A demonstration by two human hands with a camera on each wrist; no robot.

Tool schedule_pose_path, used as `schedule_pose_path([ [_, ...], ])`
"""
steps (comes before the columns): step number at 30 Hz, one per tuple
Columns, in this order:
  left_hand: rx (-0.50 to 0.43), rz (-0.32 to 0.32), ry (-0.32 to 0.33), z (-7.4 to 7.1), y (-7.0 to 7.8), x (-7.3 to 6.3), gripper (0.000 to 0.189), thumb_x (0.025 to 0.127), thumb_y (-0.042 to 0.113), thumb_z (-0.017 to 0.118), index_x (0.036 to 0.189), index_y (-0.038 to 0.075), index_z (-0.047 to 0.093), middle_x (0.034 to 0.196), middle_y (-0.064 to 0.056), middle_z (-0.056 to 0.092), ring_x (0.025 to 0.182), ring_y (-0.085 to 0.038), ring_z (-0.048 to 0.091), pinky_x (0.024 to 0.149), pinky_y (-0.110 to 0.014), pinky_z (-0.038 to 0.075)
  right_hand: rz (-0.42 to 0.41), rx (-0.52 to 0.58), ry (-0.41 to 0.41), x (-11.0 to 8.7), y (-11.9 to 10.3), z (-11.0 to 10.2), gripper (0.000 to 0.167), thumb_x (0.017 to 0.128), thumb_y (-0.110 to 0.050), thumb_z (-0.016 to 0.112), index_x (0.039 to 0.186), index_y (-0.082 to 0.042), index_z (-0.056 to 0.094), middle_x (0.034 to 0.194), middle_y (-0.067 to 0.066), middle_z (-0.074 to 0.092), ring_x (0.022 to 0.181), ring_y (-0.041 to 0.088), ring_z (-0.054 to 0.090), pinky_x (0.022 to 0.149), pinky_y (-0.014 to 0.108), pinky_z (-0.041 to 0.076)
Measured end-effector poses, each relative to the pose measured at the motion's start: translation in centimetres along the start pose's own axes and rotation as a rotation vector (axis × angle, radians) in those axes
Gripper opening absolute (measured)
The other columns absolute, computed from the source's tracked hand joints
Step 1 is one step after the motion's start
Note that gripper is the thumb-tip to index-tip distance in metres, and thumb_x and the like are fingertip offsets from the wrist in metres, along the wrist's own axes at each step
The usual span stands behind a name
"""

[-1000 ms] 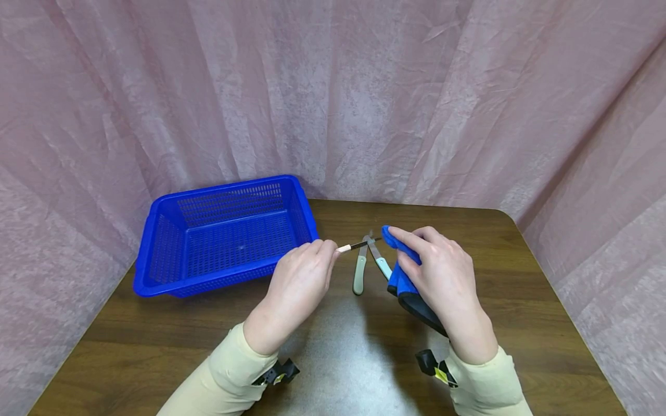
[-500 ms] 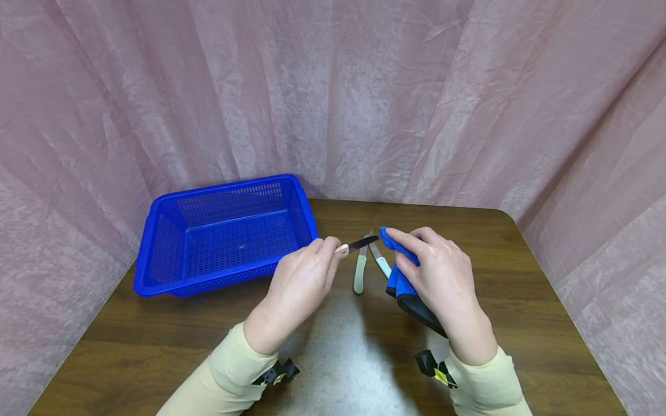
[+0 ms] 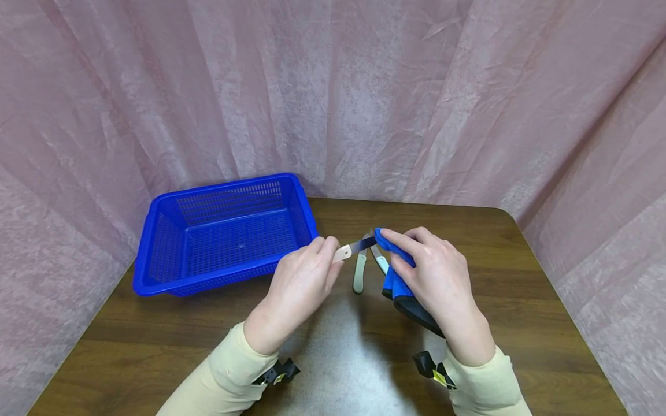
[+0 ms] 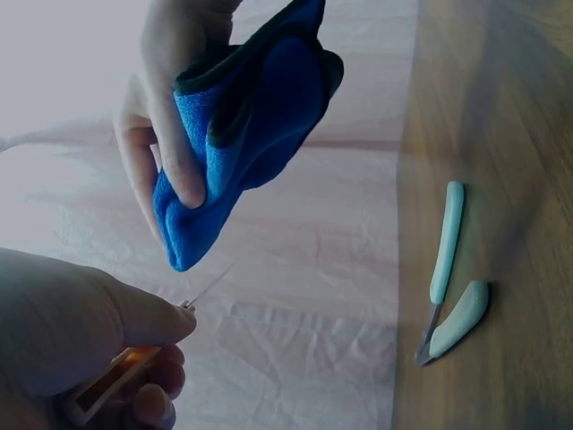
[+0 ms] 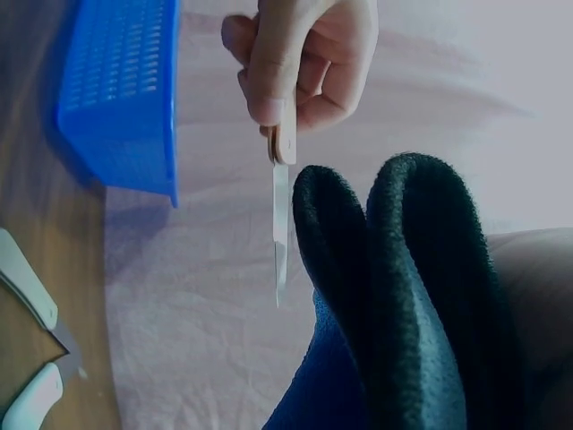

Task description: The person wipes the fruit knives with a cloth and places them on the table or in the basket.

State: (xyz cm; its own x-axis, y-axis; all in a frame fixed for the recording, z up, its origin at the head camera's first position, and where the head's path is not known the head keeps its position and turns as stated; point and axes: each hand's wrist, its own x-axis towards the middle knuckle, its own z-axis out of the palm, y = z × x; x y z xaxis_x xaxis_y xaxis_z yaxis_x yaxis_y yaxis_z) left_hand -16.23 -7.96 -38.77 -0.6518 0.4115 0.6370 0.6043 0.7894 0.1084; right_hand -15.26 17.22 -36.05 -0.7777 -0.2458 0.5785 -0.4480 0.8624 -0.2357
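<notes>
My left hand [image 3: 307, 268] grips a small folding knife [image 3: 343, 253] by its pale handle. Its blade [image 5: 280, 224] points away from the fist, towards the other hand. A blue cloth [image 4: 260, 116] with black edging is pinched between the thumb and fingers of my right hand [image 3: 434, 266]. In the head view the cloth's bunched corner is right at the blade tip. Below them on the table lie two mint-green-handled knives, one knife [image 3: 359, 273] at left and another knife [image 3: 382, 263] at right, their blades meeting at the far end.
A blue perforated plastic basket [image 3: 208, 283] stands on the left of the brown wooden table [image 3: 520, 323]. Pink curtains [image 3: 333, 104] hang behind the table and along both sides.
The left hand has turned the knife, so more of the blade's flat side shows. My right hand has shifted slightly left with the cloth. The knives on the table stay put.
</notes>
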Motion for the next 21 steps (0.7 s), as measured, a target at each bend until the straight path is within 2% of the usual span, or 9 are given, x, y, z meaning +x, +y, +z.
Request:
schedule_pose_path([
  [14, 0.006, 0.022, 0.006, 0.0, 0.1, 0.0, 0.021, 0.102, 0.018, 0.082, 0.099, 0.009, 0.063, 0.077, -0.002, 0.055, 0.060, -0.024, 0.058, 0.051, -0.039, 0.046, -0.060, 0.017, -0.021, -0.2, -1.5, 0.6, 0.048, 0.090, -0.015, 0.092, 0.135, -0.029, 0.082, 0.108, 0.002, 0.076, 0.076, 0.028, 0.066, 0.065, 0.045, 0.055],
  [21, 0.003, 0.025, 0.002, -0.1, 0.2, -0.1, 0.020, 0.102, 0.019, 0.082, 0.099, 0.009, 0.064, 0.077, -0.002, 0.056, 0.061, -0.025, 0.060, 0.052, -0.040, 0.047, -0.082, 0.007, -0.043, -0.3, -1.8, 0.9, 0.048, 0.090, -0.015, 0.092, 0.134, -0.029, 0.082, 0.110, 0.004, 0.076, 0.083, 0.028, 0.069, 0.070, 0.044, 0.055],
])
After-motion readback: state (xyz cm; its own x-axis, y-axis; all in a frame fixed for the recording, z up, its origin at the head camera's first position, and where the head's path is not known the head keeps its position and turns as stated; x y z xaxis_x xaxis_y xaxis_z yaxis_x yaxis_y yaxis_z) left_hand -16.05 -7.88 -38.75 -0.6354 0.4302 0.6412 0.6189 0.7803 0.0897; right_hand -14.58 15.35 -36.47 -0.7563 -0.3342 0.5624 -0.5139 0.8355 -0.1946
